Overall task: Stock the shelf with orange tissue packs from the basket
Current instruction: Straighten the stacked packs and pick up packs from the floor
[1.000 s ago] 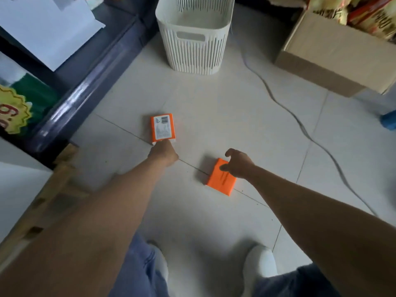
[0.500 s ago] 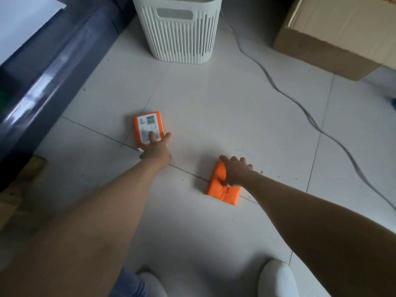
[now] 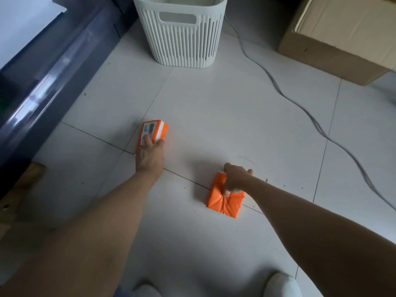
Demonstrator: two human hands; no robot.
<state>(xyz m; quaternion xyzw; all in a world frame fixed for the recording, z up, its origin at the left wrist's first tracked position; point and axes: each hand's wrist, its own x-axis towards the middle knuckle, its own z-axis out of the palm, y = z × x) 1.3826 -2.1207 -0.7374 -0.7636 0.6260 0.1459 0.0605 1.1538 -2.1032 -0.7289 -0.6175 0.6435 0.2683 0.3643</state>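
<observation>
Tissue pack (image 3: 222,203) on white tiled floor (image 3: 235,125)

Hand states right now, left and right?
Left hand: grips the barcode tissue pack.
Right hand: grips the creased tissue pack.

Your labelled pack (image 3: 154,130) is orange with a white panel, your plain pack (image 3: 225,203) solid orange; the basket (image 3: 182,43) is white with vertical slats, the cable (image 3: 300,106) grey.
</observation>
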